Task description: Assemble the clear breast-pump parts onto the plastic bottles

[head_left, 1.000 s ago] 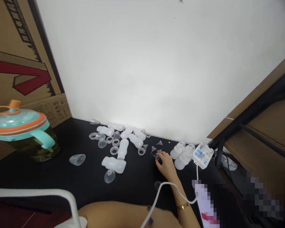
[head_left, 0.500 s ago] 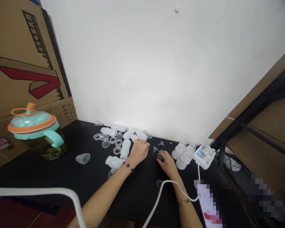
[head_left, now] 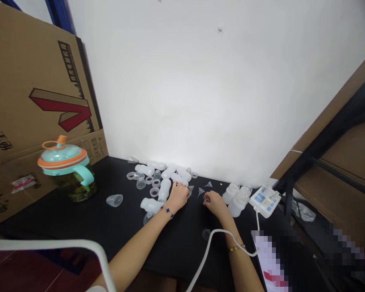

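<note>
Translucent white plastic bottles, such as one (head_left: 164, 190) and another (head_left: 150, 205), lie in a loose pile with transparent rings (head_left: 154, 192) and small cups. My left hand (head_left: 179, 195) rests at the pile's front edge, its fingertips against the bottles; I cannot tell if it grips anything. My right hand (head_left: 214, 203) pinches something small, apparently a transparent plastic funnel (head_left: 206, 200), between its fingertips. Two more small funnels (head_left: 201, 191) (head_left: 191, 189) stand between my hands. A group of bottles (head_left: 237, 201) lies to the right of my right hand.
A black tabletop (head_left: 170, 247) carries a transparent cup (head_left: 114, 200), a teal-and-orange lidded jar (head_left: 67, 170) and a white electronic device (head_left: 264, 201) with a white cable (head_left: 215, 239). A white wall rises behind, with cardboard (head_left: 39, 81) at left and a white rail (head_left: 48, 244) in front.
My left hand has come into view and reached the pile. My right hand has shifted slightly right. The head view has turned, moving the scene rightward and showing more cardboard.
</note>
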`<state>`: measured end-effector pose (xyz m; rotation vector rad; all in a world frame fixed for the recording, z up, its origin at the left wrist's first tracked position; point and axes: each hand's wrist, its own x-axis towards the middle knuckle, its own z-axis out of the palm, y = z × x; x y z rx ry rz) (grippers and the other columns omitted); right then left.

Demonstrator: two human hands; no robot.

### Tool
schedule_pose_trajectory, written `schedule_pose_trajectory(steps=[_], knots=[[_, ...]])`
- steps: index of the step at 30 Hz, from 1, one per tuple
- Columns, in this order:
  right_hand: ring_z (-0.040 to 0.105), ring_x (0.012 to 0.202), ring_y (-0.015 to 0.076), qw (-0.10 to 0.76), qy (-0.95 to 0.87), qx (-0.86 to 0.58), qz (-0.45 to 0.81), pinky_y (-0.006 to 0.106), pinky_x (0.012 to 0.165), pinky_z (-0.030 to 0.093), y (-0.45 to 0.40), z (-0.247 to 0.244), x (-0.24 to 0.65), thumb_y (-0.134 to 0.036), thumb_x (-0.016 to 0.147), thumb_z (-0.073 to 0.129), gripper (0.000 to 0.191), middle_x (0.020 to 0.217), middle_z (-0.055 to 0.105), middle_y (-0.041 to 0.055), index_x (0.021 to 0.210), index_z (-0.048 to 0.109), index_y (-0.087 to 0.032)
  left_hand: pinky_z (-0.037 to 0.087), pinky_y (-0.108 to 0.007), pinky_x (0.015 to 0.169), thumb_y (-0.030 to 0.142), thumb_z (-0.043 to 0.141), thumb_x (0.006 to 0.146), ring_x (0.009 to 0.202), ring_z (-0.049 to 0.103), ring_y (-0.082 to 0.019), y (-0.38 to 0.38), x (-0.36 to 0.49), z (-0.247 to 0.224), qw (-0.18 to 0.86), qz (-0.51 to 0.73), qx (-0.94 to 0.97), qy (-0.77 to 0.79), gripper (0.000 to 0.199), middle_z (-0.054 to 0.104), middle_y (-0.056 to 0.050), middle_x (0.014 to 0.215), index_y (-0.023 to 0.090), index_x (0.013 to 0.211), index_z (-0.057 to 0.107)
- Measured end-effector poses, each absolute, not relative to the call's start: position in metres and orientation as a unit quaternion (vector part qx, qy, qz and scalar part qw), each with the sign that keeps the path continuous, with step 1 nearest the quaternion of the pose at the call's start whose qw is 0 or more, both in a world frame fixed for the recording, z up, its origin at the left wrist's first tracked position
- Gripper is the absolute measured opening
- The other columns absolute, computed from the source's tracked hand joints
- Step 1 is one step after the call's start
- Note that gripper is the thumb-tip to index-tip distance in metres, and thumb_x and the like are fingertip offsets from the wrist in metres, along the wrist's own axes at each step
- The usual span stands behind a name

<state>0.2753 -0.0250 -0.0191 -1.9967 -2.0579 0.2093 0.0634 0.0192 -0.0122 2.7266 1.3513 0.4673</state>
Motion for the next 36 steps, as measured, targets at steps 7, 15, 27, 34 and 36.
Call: schedule_pose_trajectory(steps=[7,15,27,34,36], knots=[[0.062,0.083,0.0179,0.145,-0.711,-0.684,0.071,0.025,0.07,0.038,-0.01,-0.011,0.27,-0.009,0.074,0.07,0.017,0.086,0.068,0.0019,0.086,0.073,-0.02,0.034,-0.049,0.102,0.018,0.06,0.092,0.103,0.064,-0.032,0.019,0.066,-0.013,0.024,0.144,0.885,0.442,0.017,0.074,-0.015,0.097,0.015,0.083,0.074],[0.064,0.083,0.0174,0.217,-0.742,-0.633,0.032,0.025,0.078,0.043,-0.003,-0.031,0.267,-0.008,0.082,0.056,0.022,0.087,0.069,0.0019,0.093,0.071,-0.021,0.04,-0.046,0.097,0.03,0.064,0.094,0.101,0.066,-0.029,0.016,0.072,-0.021,0.007,0.207,0.862,0.462,0.017,0.071,-0.011,0.102,0.017,0.101,0.071],[0.067,0.081,0.018,0.275,-0.711,-0.647,-0.024,0.025,0.069,0.042,-0.022,-0.031,0.259,-0.015,0.088,0.054,0.017,0.09,0.073,0.0013,0.093,0.069,-0.024,0.044,-0.043,0.095,0.025,0.062,0.093,0.11,0.064,-0.029,0.018,0.075,-0.029,0.028,0.193,0.851,0.488,0.024,0.067,-0.011,0.115,0.018,0.116,0.065],[0.066,0.076,0.019,0.367,-0.675,-0.639,-0.052,0.027,0.069,0.044,-0.019,-0.034,0.262,-0.021,0.09,0.05,0.016,0.087,0.072,0.0029,0.087,0.066,-0.023,0.044,-0.041,0.096,0.022,0.065,0.09,0.112,0.064,-0.028,0.019,0.073,-0.029,0.033,0.173,0.854,0.489,0.027,0.067,-0.01,0.119,0.02,0.117,0.066],[0.065,0.076,0.0184,0.392,-0.677,-0.621,-0.053,0.027,0.069,0.045,-0.02,-0.032,0.261,-0.024,0.093,0.047,0.021,0.09,0.07,0.0041,0.087,0.066,-0.022,0.044,-0.04,0.097,0.022,0.065,0.089,0.113,0.064,-0.027,0.02,0.072,-0.028,0.04,0.17,0.854,0.49,0.027,0.067,-0.009,0.121,0.02,0.117,0.066]])
